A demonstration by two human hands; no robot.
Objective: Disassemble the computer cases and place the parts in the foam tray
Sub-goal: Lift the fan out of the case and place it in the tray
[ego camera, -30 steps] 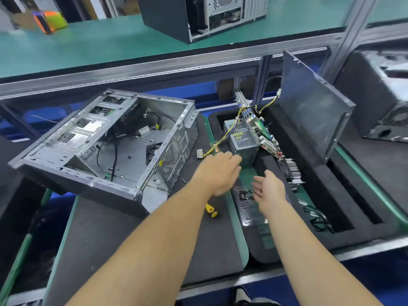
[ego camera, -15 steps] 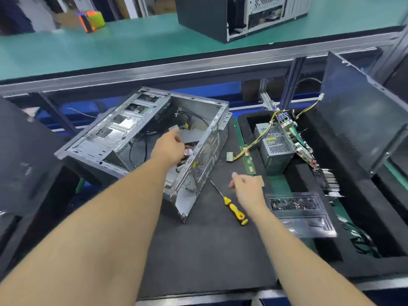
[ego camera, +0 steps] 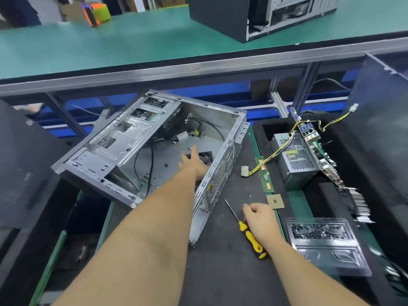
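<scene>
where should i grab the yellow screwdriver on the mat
Grip the yellow handle, coming from above and the near right, where the right hand hangs. The screwdriver lies flat on the black mat, its thin shaft pointing away toward the open case.

I see the computer case [ego camera: 154,146] open on top, cables crossing its floor. Right of it, a screwdriver [ego camera: 247,230] lies on bare mat
</scene>
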